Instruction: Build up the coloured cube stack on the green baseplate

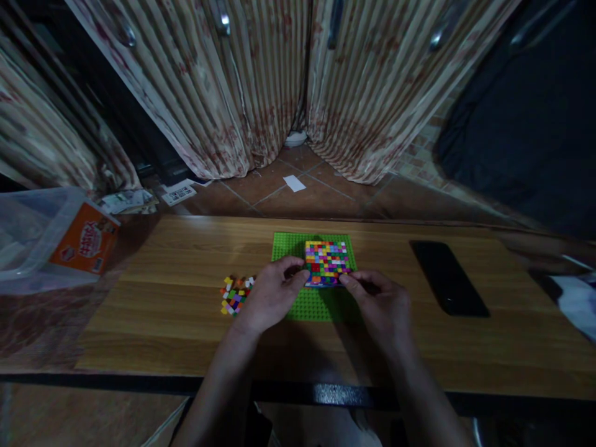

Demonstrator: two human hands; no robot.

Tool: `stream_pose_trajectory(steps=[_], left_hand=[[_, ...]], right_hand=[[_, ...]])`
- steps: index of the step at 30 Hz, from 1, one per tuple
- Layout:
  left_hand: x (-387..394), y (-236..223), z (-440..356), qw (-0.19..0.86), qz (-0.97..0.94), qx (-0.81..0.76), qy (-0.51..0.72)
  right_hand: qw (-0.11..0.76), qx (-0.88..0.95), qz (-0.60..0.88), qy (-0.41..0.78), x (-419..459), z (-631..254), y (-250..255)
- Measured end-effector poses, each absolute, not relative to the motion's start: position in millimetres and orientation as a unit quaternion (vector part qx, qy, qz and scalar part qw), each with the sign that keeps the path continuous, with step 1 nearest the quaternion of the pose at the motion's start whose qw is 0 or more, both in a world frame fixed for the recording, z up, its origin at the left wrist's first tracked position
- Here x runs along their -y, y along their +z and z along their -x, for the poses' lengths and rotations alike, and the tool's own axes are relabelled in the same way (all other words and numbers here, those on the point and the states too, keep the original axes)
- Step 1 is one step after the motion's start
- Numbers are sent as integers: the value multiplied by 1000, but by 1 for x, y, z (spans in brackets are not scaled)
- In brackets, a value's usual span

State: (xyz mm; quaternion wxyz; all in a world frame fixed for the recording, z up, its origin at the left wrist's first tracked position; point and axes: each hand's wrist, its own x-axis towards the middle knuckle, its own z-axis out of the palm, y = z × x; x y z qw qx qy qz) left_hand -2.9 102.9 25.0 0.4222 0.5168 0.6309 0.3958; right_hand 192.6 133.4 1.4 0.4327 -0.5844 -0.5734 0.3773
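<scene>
A square block of small multicoloured toy bricks (326,256) sits on a green studded baseplate (307,308). My left hand (274,292) curls at its near left corner, with thumb and forefinger pressed against the edge. At the opposite near corner, my right hand (384,304) has its thumb and forefinger closed on the block's edge; whether a loose brick is also between them is too small to tell. Both hands partly cover the baseplate. Beside my left wrist lies a pile of loose coloured bricks (233,297), its right side hidden by that hand.
A black phone-like slab (447,278) lies on the right of the wooden table (162,310). Off the left end stands a clear plastic bin (28,248) with an orange label. Striped curtains (261,93) hang beyond the far edge, and a white card (294,183) lies on the tiled floor.
</scene>
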Motion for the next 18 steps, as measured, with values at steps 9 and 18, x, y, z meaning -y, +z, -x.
stream_pose_trajectory(steps=[9,18], left_hand=[[-103,21,3,406,-531,-634,389],[-103,22,2,409,-524,-636,392]], right_hand=[[456,517,581,433,-136,-194,7],[480,464,589,456,-140,-186,1]])
